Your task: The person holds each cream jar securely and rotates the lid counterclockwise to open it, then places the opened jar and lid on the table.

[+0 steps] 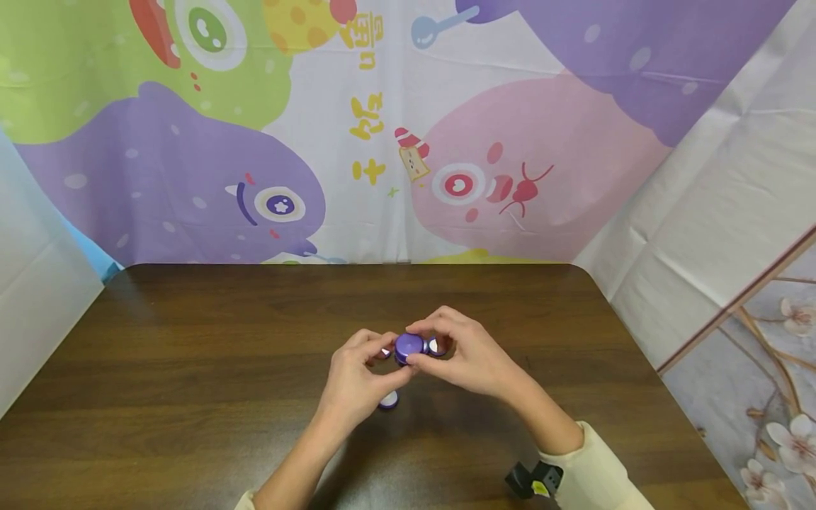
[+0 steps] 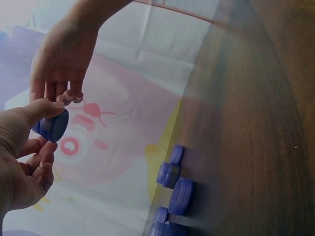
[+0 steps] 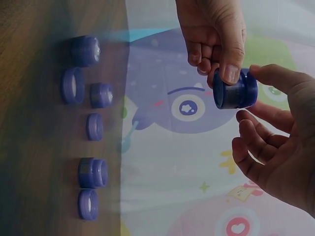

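Both hands hold a small purple jar (image 1: 409, 346) raised above the table, its round lid on top. Around its lower body, my left hand (image 1: 357, 372) pinches with the thumb on one side and fingers on the other. My right hand (image 1: 470, 354) grips the lid's edge between thumb and forefinger, the other fingers loosely bent. The right wrist view shows the jar (image 3: 235, 89) side-on, with the left thumb flat on its wall. Standing on the table below are a larger jar (image 3: 85, 51), a smaller jar (image 3: 101, 95), another jar (image 3: 92, 172) and several loose lids (image 3: 73, 85).
The brown wooden table (image 1: 191, 368) ends at a cartoon-printed curtain (image 1: 357, 227). White sheeting (image 1: 688, 241) hangs at the right, beside a flower-patterned panel (image 1: 778, 368). A small black device (image 1: 535, 480) sits at the right sleeve.
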`<state>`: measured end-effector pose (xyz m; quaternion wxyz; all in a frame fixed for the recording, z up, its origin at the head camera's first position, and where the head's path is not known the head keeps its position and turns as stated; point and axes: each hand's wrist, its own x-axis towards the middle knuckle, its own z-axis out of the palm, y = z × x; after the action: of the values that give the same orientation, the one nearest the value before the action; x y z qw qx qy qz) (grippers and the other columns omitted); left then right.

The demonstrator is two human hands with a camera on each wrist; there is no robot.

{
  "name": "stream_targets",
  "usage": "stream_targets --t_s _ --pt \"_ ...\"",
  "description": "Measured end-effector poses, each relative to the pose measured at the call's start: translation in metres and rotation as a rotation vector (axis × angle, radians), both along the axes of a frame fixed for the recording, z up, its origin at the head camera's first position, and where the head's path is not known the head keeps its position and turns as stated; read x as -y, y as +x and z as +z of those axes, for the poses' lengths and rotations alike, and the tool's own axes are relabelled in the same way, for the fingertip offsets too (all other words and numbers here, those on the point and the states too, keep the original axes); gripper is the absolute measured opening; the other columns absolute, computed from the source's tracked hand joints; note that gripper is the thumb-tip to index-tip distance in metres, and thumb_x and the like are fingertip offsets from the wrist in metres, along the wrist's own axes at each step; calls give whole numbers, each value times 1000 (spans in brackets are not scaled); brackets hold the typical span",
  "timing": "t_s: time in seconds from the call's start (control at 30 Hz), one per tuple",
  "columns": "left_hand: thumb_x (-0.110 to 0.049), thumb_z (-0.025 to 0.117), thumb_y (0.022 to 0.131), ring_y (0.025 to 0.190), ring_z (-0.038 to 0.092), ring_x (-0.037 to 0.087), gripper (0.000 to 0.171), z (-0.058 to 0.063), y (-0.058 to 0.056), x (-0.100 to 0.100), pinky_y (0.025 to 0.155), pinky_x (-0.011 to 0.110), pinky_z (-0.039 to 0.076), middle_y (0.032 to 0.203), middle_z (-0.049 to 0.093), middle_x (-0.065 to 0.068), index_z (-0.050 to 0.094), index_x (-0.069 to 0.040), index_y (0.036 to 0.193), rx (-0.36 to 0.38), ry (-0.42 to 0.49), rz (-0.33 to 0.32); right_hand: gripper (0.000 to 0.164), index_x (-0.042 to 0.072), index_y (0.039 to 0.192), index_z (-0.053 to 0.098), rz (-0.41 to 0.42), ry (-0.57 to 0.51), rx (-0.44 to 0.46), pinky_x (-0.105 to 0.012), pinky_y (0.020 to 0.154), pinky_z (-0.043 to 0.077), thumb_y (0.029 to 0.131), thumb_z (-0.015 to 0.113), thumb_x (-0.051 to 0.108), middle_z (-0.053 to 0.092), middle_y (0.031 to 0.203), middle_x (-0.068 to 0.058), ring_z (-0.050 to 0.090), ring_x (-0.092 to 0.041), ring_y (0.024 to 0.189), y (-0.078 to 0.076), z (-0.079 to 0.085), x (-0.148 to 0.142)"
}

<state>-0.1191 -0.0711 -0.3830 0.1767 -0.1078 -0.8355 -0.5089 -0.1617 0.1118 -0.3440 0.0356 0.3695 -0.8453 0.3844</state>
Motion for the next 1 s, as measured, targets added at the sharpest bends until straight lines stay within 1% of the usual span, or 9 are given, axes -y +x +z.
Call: stream_targets --t_s 0.13,0.27,0.4,0.5,0.63,0.73,0.87,1.0 --pt "-19 85 66 80 58 7 34 -1 0 0 69 23 50 85 61 -5 73 -13 98 -5 -5 0 33 10 111 67 36 19 0 -23 65 52 79 74 16 60 99 -1 54 -6 76 -1 0 0" --pt "-18 85 66 79 57 7 34 -2 0 0 69 22 50 84 61 -4 73 -13 98 -12 -5 1 36 11 116 65 69 29 -4 -26 67 52 81 70 15 60 106 -2 56 -8 80 0 1 -1" --pt "-18 84 66 79 60 14 33 -1 0 0 69 24 51 84 62 -3 73 -13 97 -13 -2 3 38 11 116 64 47 1 -16 -23 64 50 80 74 19 62 105 -1 54 -9 78 0 1 0" --pt "-18 84 67 80 62 19 33 0 0 0 69 25 52 84 62 -3 73 -12 97 -2 2 2 37 9 111 66 17 -17 -27 -20 61 48 77 77 21 63 99 0 52 -10 71 -1 0 0" --pt "-17 84 66 80 62 16 33 0 0 0 69 25 52 84 62 -2 73 -12 97 -7 -4 2 34 8 106 68 8 -10 -39 -19 60 47 76 78 20 62 93 0 52 -10 69 -1 -1 1" --pt "-17 84 66 79 60 12 33 0 0 0 69 25 52 84 62 -3 73 -12 97 -15 -10 1 33 9 108 68 30 4 -25 -20 62 49 77 76 16 62 96 -1 54 -8 72 -1 0 1" --pt "-18 84 66 79 59 9 34 0 0 0 69 23 52 85 62 -3 73 -12 97 -10 -10 -2 35 8 113 66 68 17 4 -20 65 51 79 72 12 61 102 -3 55 -7 77 -1 2 0" --pt "-19 84 67 80 61 14 34 0 -1 0 69 23 52 85 62 -2 73 -12 98 -6 -9 -2 37 10 116 64 64 8 9 -22 64 51 81 72 15 61 106 -3 55 -9 78 0 4 -1"
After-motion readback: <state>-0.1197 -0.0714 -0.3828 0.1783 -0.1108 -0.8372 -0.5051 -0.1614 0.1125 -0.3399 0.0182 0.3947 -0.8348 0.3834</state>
